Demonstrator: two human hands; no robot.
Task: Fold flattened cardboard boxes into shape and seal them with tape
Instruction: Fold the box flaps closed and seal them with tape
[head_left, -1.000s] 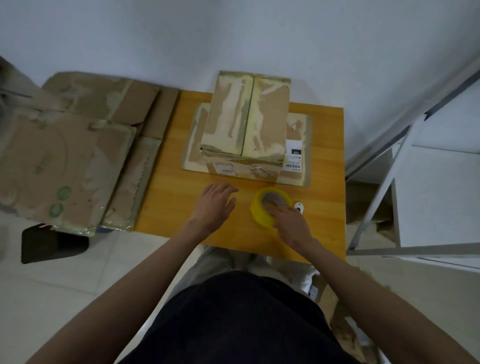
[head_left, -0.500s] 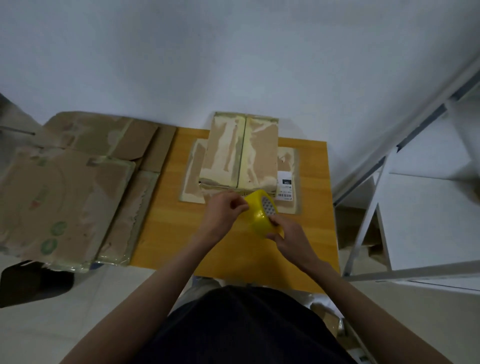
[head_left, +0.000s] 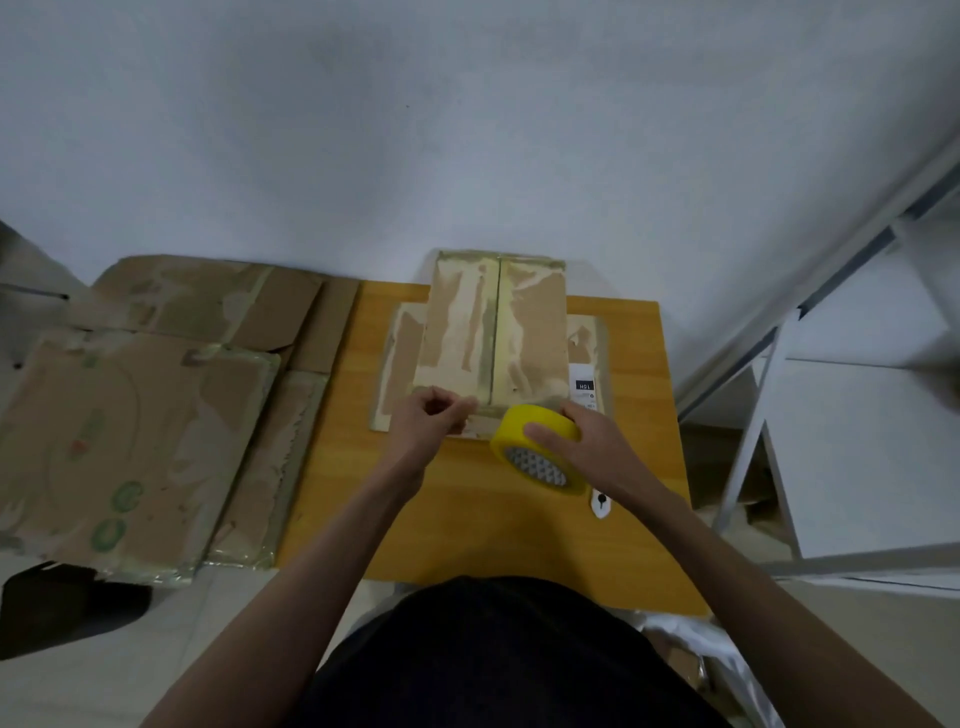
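Item: folded cardboard box (head_left: 496, 332), brown, upright on a flattened cardboard sheet (head_left: 397, 358) at the far middle of the wooden table (head_left: 493, 530), against the white wall (head_left: 467, 130). Top flaps closed, meeting at a centre seam; surface scarred with pale patches of torn paper and old tape residue.

Tape roll (head_left: 537, 449), yellow, patterned grey core facing the camera, held tilted at the box's near right corner. The right hand (head_left: 587, 447) grips it, thumb lying across the yellow rim, fingers behind. The left hand (head_left: 428, 423) sits at the box's near edge, left of the roll, fingers curled in a pinch; what they pinch is too faint to tell, possibly the tape's free end.

Label (head_left: 584, 389), white with a black band, on the flattened sheet right of the box; the band's characters and the small print below cannot be read for certain.

Small white object (head_left: 601, 503) with a black spot, on the table beside the right wrist.

Stack of flattened cardboard (head_left: 130, 431) left of the table, bearing green round marks, unreadable. White metal rack (head_left: 810, 405) to the right.
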